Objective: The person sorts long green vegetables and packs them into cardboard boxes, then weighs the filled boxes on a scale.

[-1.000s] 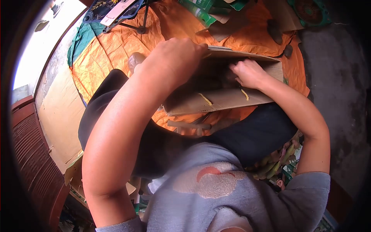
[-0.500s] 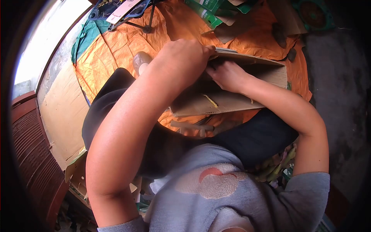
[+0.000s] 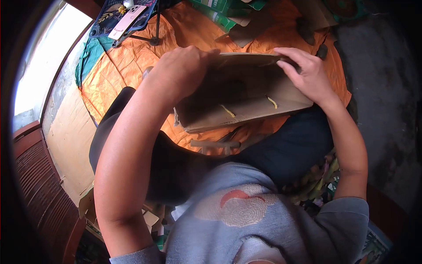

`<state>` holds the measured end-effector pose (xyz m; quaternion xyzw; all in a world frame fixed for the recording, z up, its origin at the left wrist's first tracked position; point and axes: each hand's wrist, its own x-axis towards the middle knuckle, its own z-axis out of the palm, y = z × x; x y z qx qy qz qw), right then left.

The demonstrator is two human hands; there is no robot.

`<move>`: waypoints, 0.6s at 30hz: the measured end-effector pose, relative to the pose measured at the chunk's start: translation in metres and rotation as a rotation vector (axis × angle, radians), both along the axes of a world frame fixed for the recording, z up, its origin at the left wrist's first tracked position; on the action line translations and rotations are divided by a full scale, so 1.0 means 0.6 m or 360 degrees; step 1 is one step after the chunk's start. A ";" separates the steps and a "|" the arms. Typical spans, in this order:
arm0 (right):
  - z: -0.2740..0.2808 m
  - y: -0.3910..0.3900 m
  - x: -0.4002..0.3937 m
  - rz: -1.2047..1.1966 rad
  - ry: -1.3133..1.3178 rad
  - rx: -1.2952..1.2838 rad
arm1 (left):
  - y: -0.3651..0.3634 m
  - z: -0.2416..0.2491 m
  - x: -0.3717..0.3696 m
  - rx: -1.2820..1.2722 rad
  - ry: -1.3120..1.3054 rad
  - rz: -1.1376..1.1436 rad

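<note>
A brown cardboard box [image 3: 259, 115] lies open toward me above my lap, its inside in shadow. Two short yellow ropes, a left one [image 3: 228, 111] and a right one [image 3: 272, 102], come through its near wall. My left hand [image 3: 183, 66] is closed at the box's far left edge; its fingertips are mostly hidden. At the far right corner, my right hand [image 3: 306, 72] grips the rim, with the thumb inside the box and the fingers over the edge.
An orange cloth [image 3: 118, 77] covers the floor. A folding stool [image 3: 103, 26] with a pink phone [image 3: 127, 21] on it stands at the upper left. Green cardboard [image 3: 215, 15] lies at the back. A wooden tool [image 3: 215, 144] rests between my legs.
My right hand has come out from the box's inside and moved right to its far right corner. The box has tipped, showing more of its interior and both ropes. My left hand shifted left.
</note>
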<state>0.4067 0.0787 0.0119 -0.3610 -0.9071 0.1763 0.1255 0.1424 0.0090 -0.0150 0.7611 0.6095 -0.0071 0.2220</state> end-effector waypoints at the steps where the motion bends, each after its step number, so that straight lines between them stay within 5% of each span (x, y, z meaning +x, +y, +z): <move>1: 0.026 -0.002 0.023 -0.0142 0.0140 0.0084 | -0.002 0.001 0.002 0.0038 -0.0002 -0.0012; 8: 0.038 -0.069 0.365 -0.1252 0.0502 0.0177 | 0.011 -0.013 0.003 0.0012 -0.0039 -0.0055; 12: -0.126 -0.236 0.538 -0.1643 0.0600 -0.0115 | 0.020 -0.032 -0.014 0.0118 -0.0275 -0.0216; 15: -0.289 -0.406 0.565 -0.1747 0.0112 -0.0094 | 0.027 -0.059 -0.029 0.0078 -0.0357 -0.0294; 18: -0.352 -0.534 0.523 -0.1863 -0.0247 -0.1047 | 0.027 -0.076 -0.045 0.0062 -0.0281 -0.0285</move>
